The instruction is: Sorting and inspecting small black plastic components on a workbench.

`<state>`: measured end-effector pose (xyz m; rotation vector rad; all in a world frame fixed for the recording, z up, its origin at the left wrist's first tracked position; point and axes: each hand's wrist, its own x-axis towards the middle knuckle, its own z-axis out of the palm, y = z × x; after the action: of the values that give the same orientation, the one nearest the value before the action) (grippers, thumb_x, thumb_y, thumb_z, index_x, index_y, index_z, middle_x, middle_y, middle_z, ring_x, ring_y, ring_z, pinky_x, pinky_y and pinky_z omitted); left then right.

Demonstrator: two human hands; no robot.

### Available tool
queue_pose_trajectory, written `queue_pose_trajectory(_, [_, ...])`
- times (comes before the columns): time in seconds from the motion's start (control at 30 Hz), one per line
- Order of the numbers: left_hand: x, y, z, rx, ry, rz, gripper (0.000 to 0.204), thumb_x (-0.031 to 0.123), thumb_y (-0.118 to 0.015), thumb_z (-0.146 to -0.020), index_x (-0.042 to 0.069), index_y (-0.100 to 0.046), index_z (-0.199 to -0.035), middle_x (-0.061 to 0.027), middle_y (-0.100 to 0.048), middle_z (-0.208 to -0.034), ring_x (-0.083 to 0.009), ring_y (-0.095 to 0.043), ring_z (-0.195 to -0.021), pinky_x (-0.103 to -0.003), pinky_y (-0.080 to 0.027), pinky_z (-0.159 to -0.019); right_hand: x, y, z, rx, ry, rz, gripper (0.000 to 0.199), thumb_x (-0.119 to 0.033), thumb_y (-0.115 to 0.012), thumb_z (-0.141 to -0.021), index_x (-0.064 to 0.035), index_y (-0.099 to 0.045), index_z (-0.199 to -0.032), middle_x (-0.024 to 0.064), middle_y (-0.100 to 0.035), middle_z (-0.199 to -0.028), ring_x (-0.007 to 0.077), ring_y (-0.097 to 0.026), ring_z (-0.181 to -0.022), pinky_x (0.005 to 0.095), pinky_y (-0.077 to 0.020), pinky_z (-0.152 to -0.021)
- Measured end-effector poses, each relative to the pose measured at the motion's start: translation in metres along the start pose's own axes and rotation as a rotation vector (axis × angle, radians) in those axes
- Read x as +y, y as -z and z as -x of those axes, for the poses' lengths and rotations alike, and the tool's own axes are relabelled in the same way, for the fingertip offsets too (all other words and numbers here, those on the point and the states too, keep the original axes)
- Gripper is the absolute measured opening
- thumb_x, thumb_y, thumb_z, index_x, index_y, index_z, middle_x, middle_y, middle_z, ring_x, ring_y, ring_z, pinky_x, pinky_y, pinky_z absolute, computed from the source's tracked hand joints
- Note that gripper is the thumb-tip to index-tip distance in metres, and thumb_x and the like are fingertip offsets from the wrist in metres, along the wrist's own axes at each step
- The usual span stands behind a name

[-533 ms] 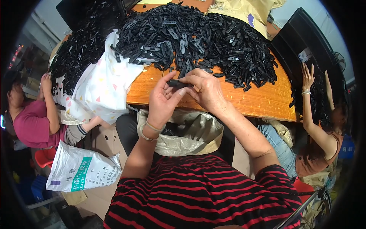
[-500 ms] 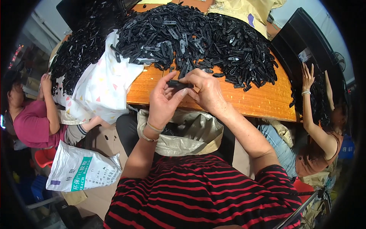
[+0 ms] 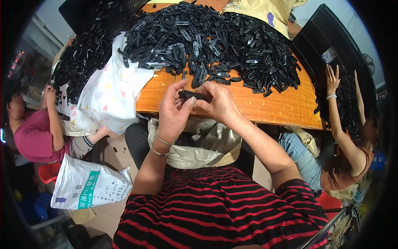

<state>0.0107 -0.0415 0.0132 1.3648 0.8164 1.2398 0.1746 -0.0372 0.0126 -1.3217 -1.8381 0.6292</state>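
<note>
A small elongated black plastic piece (image 3: 190, 95) is between my two hands, just above the table's front edge. My right hand (image 3: 218, 103) pinches its right end between thumb and fingers. My left hand (image 3: 172, 111) has its thumb against the piece, and its fingers curl behind the left end; the index fingertip is smeared by motion. Beyond my hands, a big heap of similar black plastic pieces (image 3: 174, 35) covers the far side of the wooden table (image 3: 269, 108). An open woven sack (image 3: 195, 157) lies on my lap under my hands, with some dark pieces inside.
White patterned cloth (image 3: 110, 89) hangs over the table's left edge. A printed white sack (image 3: 85, 182) stands on the floor at left. One co-worker (image 3: 39, 135) sits left, another (image 3: 348, 159) right, beside a large black bin (image 3: 331, 39). A beige sack (image 3: 265, 10) lies at the back.
My hands have come slightly lower and nearer with the black piece, which now shows more of its length. My left index finger has shifted. The heap looks the same.
</note>
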Motion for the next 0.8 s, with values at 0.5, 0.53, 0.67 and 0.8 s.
queue_pose_trajectory(0.5, [-0.028,0.041,0.031,-0.366,0.307,-0.334,0.013,0.002,-0.066,-0.083,-0.002,-0.065,-0.095,0.0003,-0.062,-0.084,-0.0034,-0.053,-0.072,-0.019,-0.045,-0.065,0.028,-0.009,0.054,-0.426,0.053,0.122,0.037,-0.028,-0.082,-0.067,-0.0026,-0.066,-0.088,0.0138,-0.065,-0.078,0.0319,-0.063,-0.071,0.0385,-0.0479,-0.062])
queue_pose_trajectory(0.53, [-0.028,0.041,0.028,-0.29,0.277,-0.338,0.013,0.002,-0.065,-0.084,-0.003,-0.064,-0.096,0.0005,-0.062,-0.084,-0.0036,-0.053,-0.072,-0.019,-0.045,-0.065,0.029,-0.002,0.051,-0.373,0.049,0.112,0.035,-0.027,-0.081,-0.068,-0.0032,-0.067,-0.089,0.0134,-0.065,-0.078,0.0311,-0.063,-0.072,0.0384,-0.0485,-0.062])
queue_pose_trajectory(0.67, [-0.036,0.036,-0.009,-0.043,0.078,-0.554,0.013,0.006,-0.066,-0.083,-0.001,-0.064,-0.094,-0.0056,-0.065,-0.084,-0.0117,-0.059,-0.072,-0.024,-0.047,-0.066,0.059,0.023,0.018,-0.002,0.037,0.293,0.022,-0.019,-0.076,-0.073,-0.0041,-0.068,-0.086,0.013,-0.066,-0.081,0.0291,-0.064,-0.071,0.038,-0.0505,-0.064])
queue_pose_trajectory(0.8, [-0.055,0.026,-0.055,0.158,-0.159,-0.994,0.02,0.012,-0.071,-0.078,0.0,-0.064,-0.091,-0.0141,-0.063,-0.084,-0.0267,-0.063,-0.078,-0.035,-0.05,-0.069,0.073,0.028,-0.008,0.168,-0.049,0.617,0.022,-0.018,-0.074,-0.073,-0.0038,-0.065,-0.088,0.0146,-0.063,-0.089,0.0347,-0.063,-0.075,0.0422,-0.051,-0.066])
